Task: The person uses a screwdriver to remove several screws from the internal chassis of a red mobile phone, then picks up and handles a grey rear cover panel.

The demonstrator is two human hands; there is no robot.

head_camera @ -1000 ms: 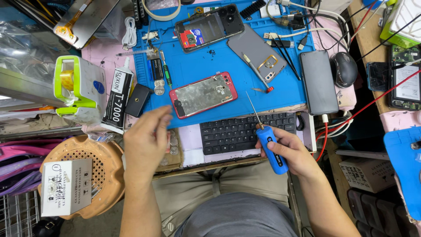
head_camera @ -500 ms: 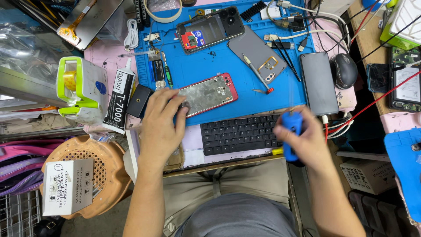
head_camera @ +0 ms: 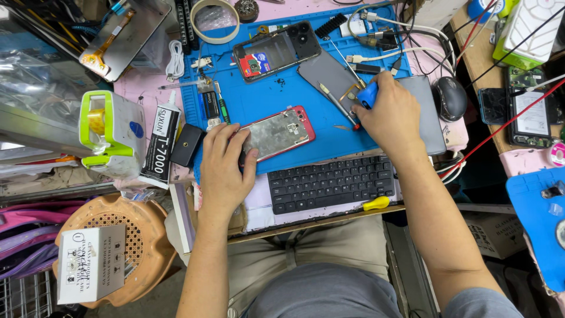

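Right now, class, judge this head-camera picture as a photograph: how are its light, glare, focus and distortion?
Head view: light is even and bright, shadows soft. Glare sits on the red phone's bare metal back and the crinkled plastic sheeting at far left. Left hand, right hand and blue screwdriver look sharp, without motion blur. The wide lens bends the edges slightly.

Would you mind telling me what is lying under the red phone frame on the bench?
The red phone frame lies flat on the blue work mat. The left hand rests on its left end, covering that part. Whatever lies directly beneath the frame is hidden by it.
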